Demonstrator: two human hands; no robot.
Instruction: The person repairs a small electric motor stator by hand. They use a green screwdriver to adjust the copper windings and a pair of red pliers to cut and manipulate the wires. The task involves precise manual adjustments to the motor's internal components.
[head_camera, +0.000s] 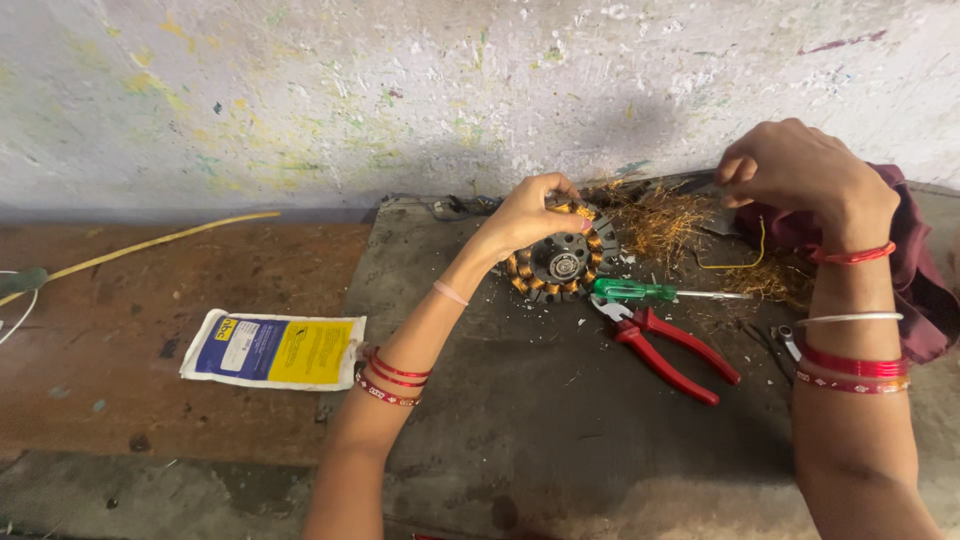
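A round motor stator (562, 264) with copper-wound coils lies on a dark slab (560, 420). My left hand (528, 212) grips its upper left rim, fingers curled over the coils. My right hand (795, 165) is raised to the right of it, fingers pinched together as if on a thin wire, though no wire shows clearly in the pinch. Red and white bangles sit on both wrists.
Red-handled pliers (668, 348) and a green-handled screwdriver (640, 292) lie just right of the stator. A heap of tangled copper wire (665, 220) and a maroon cloth (915, 270) lie behind. A blue-yellow pouch (275, 350) rests on the brown floor at left. A paint-flecked wall (400, 90) stands behind.
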